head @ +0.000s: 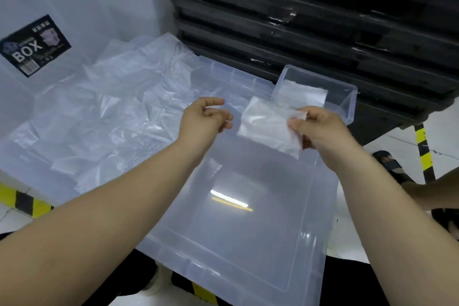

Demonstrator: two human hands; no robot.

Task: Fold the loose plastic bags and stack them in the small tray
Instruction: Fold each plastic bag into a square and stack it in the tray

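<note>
At centre frame, a person's right hand [320, 131] pinches one folded plastic bag [265, 124] by its right edge, just in front of the single small tray [347, 104], where one second folded bag [301, 93] lies. The left hand [203, 119] hovers beside it, fingers curled; whether they grip anything cannot be told. A heap of loose bags [111, 107], too tangled to count, fills the left of the frame.

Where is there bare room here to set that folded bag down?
The big clear lid is bare across its middle. The small tray has a free strip right of the bag in it. To the left it is crowded: loose bags lie piled up.
</note>
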